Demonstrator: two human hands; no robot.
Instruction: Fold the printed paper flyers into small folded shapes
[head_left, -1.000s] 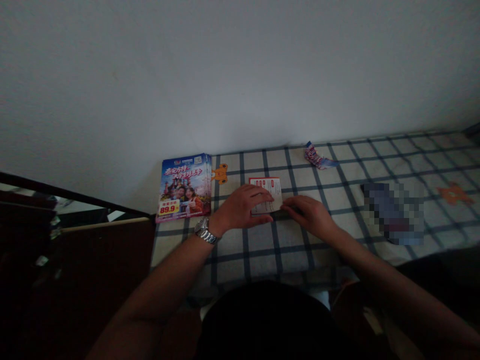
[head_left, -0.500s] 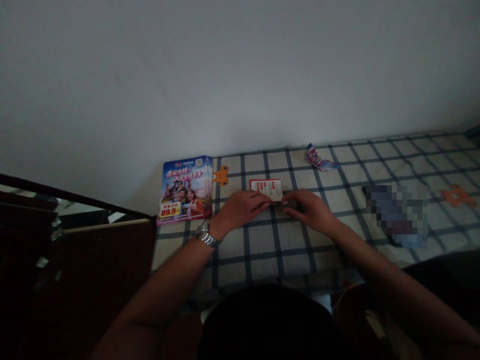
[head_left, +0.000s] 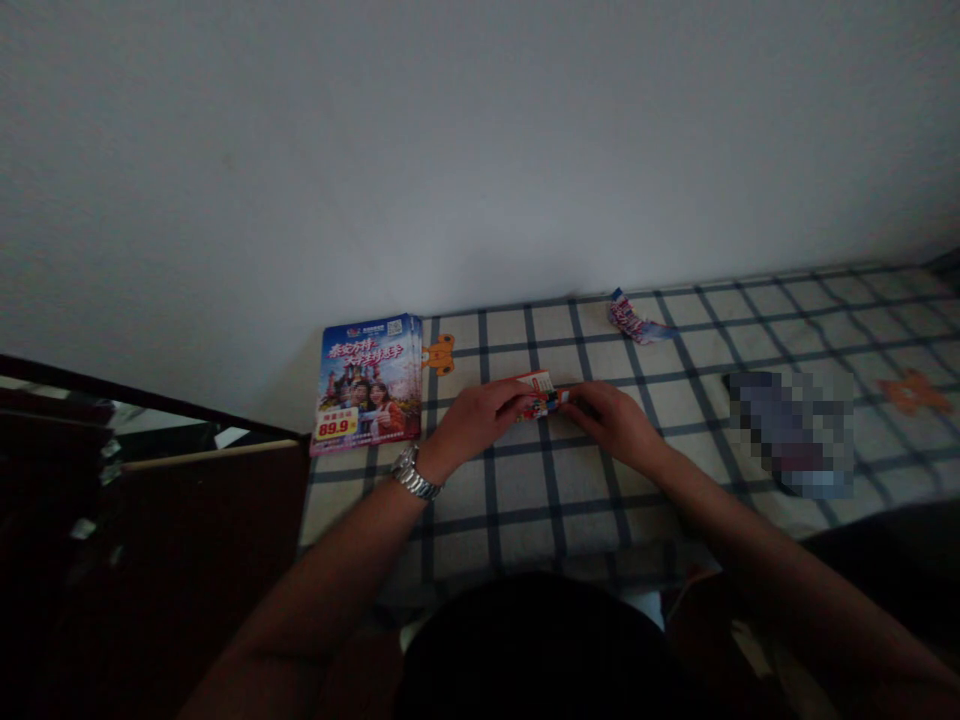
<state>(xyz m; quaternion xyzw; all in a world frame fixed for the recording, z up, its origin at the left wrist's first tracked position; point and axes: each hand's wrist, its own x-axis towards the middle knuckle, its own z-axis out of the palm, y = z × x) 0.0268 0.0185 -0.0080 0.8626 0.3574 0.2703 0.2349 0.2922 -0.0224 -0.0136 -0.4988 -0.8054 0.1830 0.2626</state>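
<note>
Two bare hands meet over a small paper [head_left: 535,408], set between them on the checked cloth [head_left: 525,515], to the right of a stack of flyers [head_left: 369,385]. Half a second ago the white printed side faced up; now a brightly coloured face overlaps much of it, so a fold appears to be under way and not yet pressed flat. Left hand [head_left: 486,415]: grip nearly closed, fingers on the paper's left part. Right hand [head_left: 609,420]: grip pinched at its right end, though in this dim light the thumb's exact place is uncertain.
</note>
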